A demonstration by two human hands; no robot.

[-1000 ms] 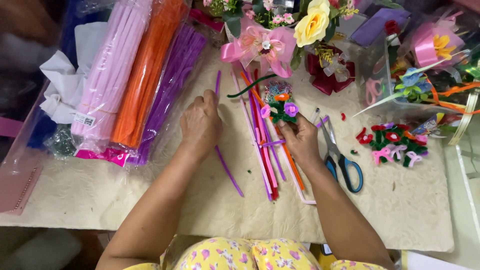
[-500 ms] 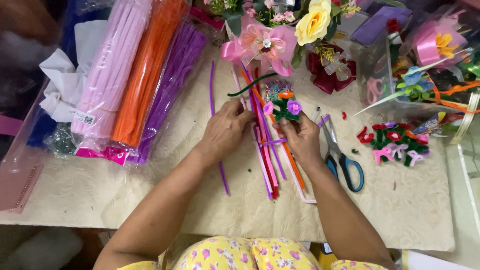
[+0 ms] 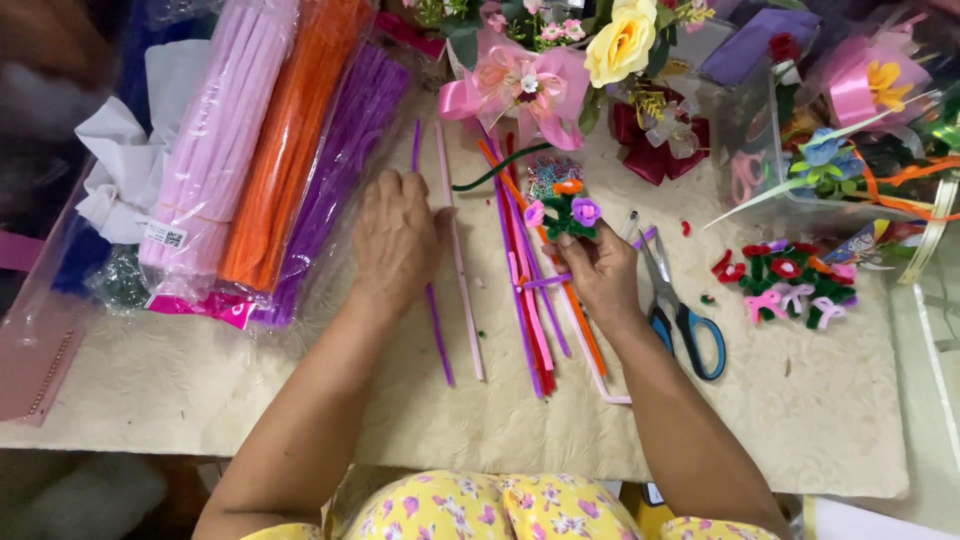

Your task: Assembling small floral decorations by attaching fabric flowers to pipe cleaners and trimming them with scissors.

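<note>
Head view is showing us a cream, embossed table covering [image 3: 800, 420] that is carrying the whole spread, and we are sitting at its near edge in a yellow floral garment [image 3: 470, 510]. Our right hand [image 3: 600, 275] is gripping a small bunch of chenille-stem flowers in orange, pink and purple with green stems [image 3: 562, 208], holding it upright just above the surface near the middle of the table. Our left hand [image 3: 395, 240] is lying palm-down with the fingers loosely spread, resting on a long purple chenille stem [image 3: 436, 320] and touching a long pale pink chenille stem [image 3: 460, 270] beside it; we cannot tell whether it is pinching either one. Between the two hands a loose fan of red, pink, orange and purple stems [image 3: 530, 320] is lying flat. Just right of the right hand, blue-handled scissors [image 3: 685, 320] are lying, and farther right a cluster of small finished red and pink chenille flowers [image 3: 790, 285]. Along the left, three clear bags of lilac, orange and purple stems [image 3: 280, 160] are crowding the table. The far edge is packed with bouquets, a yellow artificial rose [image 3: 622, 42] and pink ribbon bows [image 3: 520, 85]. The near right part of the covering is offering the widest room.
</note>
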